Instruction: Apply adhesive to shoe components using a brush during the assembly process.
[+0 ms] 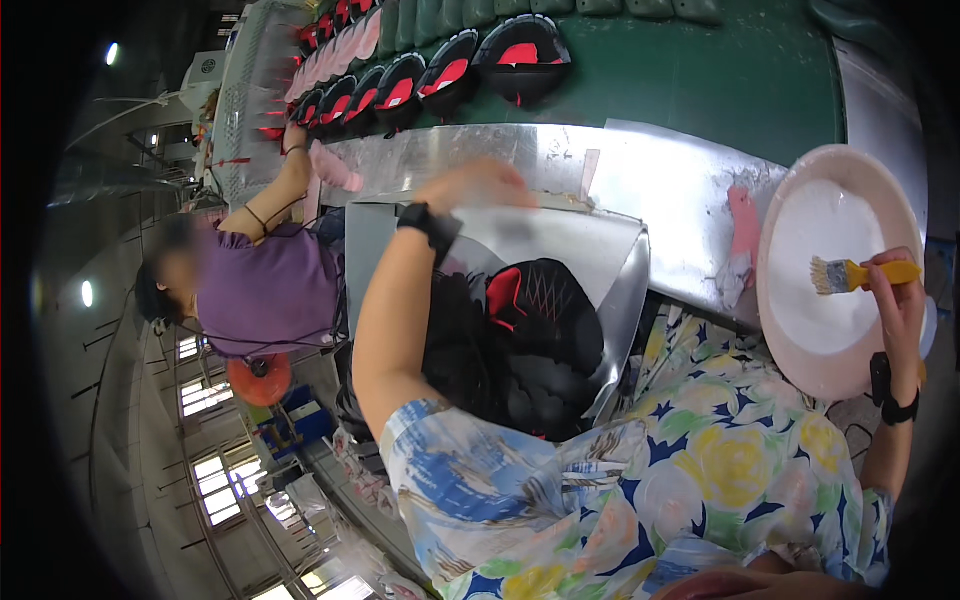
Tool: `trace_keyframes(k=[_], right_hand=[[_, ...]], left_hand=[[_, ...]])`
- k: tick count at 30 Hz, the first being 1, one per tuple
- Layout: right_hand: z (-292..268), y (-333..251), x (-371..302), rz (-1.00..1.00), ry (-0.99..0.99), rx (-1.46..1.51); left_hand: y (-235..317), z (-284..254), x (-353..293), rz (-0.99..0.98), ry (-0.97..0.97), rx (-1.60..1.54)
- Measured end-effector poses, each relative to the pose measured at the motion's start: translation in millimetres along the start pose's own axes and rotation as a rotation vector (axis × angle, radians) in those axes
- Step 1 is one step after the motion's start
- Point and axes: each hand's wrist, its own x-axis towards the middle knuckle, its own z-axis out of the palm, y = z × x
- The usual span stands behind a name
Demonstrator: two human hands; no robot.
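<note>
In the head view, the right hand (897, 290) pinches the yellow-handled brush (852, 276) inside the pale basin's rim (830, 372), bristles above the white liquid (822, 225), though whether they touch is hard to call, while the metal ledge (680, 190) and the green surface (700, 110) right of the nearest black upper (522, 70) offer working room. Over to the left hand (480, 185), a blur by the grey bin's edge (622, 262), finger state impossible to tell, with arm and sleeve hiding some dark uppers (560, 310) in there!
</note>
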Motion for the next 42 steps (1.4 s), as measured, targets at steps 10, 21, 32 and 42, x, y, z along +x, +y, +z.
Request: trace_keyframes(k=[10, 21, 32, 42], right_hand=[[27, -5, -42, -0.074, 0.014, 0.148], [29, 7, -40, -0.136, 0.112, 0.091], [28, 15, -35, -0.061, 0.116, 0.054], [62, 19, 27, -0.128, 0.081, -0.17]], left_hand=[[0, 124, -26, 0.173, 0.067, 0.27], [38, 61, -11, 0.08, 0.312, -0.736], [39, 170, 94, 0.24, 0.936, -0.099], [97, 105, 81, 0.759, 0.591, 0.444]])
